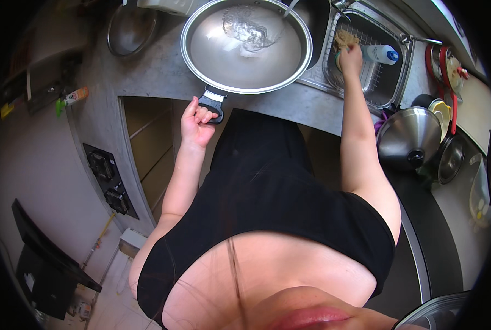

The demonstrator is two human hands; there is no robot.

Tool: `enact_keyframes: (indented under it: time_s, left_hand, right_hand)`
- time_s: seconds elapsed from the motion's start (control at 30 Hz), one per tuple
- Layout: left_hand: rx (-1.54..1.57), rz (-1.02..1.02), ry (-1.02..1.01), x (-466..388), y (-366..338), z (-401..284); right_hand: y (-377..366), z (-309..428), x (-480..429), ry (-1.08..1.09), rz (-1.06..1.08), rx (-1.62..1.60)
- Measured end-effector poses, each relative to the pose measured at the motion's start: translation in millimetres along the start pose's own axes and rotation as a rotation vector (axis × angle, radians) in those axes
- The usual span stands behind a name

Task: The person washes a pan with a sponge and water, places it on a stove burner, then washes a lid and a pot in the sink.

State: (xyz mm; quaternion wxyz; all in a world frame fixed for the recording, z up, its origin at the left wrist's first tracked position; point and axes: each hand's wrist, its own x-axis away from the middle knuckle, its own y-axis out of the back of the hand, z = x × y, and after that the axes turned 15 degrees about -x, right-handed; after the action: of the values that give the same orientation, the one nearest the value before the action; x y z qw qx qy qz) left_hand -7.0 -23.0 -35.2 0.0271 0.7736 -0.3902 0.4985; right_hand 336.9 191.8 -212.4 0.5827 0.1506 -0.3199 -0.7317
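A wide stainless-steel pan (212, 53) is in front of me over the counter edge and part of the sink. Clear water (245, 31) ripples inside it, and a thin stream falls in at its far right. My left hand (199, 126), palm turned up, has its fingers curled round the pan's black handle (217, 108). Over the wire-racked sink basin, my right hand (351, 62) grasps a tan, crumpled scrubber or cloth (346, 38). Something greenish shows partly under that hand. Just right of it lies a clear bottle with a blue cap (377, 54).
A metal bowl (132, 31) sits at the counter's far left, near a spray bottle (75, 95). To the right stand a domed steel lid (410, 138), red-rimmed lids (445, 70) and other cookware. A gas hob (109, 179) is at left. The sink tap (344, 6) rises behind.
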Motion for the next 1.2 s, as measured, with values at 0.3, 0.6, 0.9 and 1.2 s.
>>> enact_keyframes:
  time_s: [0.3,0.6,0.9,1.2]
  left_hand:
    - [-0.019,-0.05,0.009,3,-11,-1]
    - [0.007,0.025,-0.104,13,-24,6]
    - [-0.034,-0.022,-0.307,9,-53,16]
    - [-0.102,-0.104,-0.421,15,-66,27]
  right_hand:
    - [9,-13,22,-0.379,0.14,0.446]
    - [24,69,32,0.496,0.419,-0.222]
    - [-44,123,6,0.863,1.204,0.897]
    - [-7,137,44,0.34,1.593,0.381]
